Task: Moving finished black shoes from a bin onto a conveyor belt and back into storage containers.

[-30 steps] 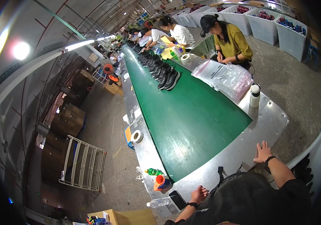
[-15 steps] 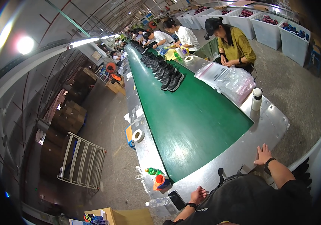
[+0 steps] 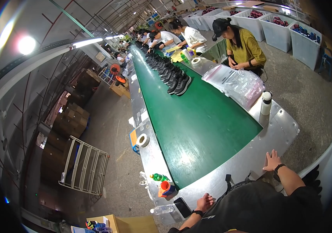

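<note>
My right hand (image 3: 272,160) rests with spread fingers on the metal table edge (image 3: 247,165), holding nothing. Loosely bent and empty, my left hand (image 3: 205,202) is at the near edge beside a black phone (image 3: 182,207). Left of the phone lies a transparent plastic bottle (image 3: 162,210). Close by are an orange and blue container (image 3: 166,188) and a green bottle (image 3: 159,177) on its side. Ahead of me stretches a green conveyor belt (image 3: 197,136). Dark sneakers (image 3: 180,85) stand on it in a long row, out of reach of both hands.
A white bottle (image 3: 265,104) and a pile of plastic bags (image 3: 234,83) occupy the right ledge. On the left ledge is a tape roll (image 3: 142,140). A co-worker in a yellow-green top (image 3: 247,46) sits at the right, others farther back. Large bins (image 3: 274,35) line the far right.
The co-workers farther along the belt have shifted their arms slightly. My hands and the sneakers look almost the same as before.
</note>
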Demonstrator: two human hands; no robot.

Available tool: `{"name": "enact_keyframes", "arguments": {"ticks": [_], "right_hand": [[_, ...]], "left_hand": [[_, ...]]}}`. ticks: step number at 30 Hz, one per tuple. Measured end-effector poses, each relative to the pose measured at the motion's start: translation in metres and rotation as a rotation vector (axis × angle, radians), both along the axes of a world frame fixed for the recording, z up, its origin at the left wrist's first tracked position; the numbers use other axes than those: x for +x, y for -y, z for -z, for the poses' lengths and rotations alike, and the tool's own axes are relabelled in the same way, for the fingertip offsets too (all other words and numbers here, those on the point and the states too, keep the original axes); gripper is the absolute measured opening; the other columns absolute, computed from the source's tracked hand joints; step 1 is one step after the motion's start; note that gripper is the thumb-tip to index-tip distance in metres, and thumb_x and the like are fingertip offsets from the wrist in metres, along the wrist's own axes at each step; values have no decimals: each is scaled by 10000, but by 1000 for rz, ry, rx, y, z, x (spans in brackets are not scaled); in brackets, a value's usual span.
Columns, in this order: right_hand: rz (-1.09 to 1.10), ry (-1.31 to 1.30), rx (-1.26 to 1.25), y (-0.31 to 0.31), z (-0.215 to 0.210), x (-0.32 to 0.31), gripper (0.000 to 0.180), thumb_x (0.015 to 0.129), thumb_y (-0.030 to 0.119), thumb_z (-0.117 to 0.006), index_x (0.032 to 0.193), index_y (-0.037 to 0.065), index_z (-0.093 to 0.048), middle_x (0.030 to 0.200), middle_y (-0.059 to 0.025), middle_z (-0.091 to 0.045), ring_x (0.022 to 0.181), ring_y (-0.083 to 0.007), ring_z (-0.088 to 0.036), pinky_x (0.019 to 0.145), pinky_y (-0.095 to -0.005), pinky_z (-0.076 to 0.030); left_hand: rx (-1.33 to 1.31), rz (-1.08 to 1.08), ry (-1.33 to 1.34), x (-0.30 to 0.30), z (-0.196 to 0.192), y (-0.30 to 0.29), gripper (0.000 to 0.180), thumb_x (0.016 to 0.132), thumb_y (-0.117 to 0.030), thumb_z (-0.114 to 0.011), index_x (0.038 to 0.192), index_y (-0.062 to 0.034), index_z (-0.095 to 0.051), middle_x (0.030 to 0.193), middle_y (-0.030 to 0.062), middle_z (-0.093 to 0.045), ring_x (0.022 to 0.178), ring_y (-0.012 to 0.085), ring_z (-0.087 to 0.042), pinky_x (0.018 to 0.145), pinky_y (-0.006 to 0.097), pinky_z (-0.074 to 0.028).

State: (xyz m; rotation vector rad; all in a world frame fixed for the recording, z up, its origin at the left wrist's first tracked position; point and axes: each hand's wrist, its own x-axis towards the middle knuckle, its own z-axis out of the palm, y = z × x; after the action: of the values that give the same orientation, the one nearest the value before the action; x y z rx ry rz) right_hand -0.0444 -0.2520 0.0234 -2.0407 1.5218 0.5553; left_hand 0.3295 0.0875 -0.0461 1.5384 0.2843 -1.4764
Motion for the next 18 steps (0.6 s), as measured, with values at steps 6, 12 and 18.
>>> {"name": "enact_keyframes", "arguments": {"ticks": [6,12,18], "right_hand": [[11,9,-3,-1,-3,1,1124,725,491,-785,1570,104,-152,1617,-269,-20,1508,-416,-69,1174,-523,-257],[17,13,1,-2,-7,1,1117,732,485,-784,1570,103,-152,1618,-267,-17,1509,-413,-63,1176,-525,-248],[13,14,4,-3,-8,2,1124,736,490,-780,1572,102,-138,1619,-268,-12,1509,-415,-57,1179,-529,-241]], "left_hand": [[-1,-1,-8,0,-5,2,375,1015,-378,-513,1060,-14,-593,905,121,-697,727,212,-666,649,332,-542],[-1,-8,-2,-1,-6,2,379,1011,-384,-522,1052,-14,-593,903,126,-697,719,220,-666,635,334,-540],[-7,-44,-30,0,1,-1,353,1005,-372,-540,1038,-25,-594,872,111,-685,709,222,-662,627,334,-540]]}}
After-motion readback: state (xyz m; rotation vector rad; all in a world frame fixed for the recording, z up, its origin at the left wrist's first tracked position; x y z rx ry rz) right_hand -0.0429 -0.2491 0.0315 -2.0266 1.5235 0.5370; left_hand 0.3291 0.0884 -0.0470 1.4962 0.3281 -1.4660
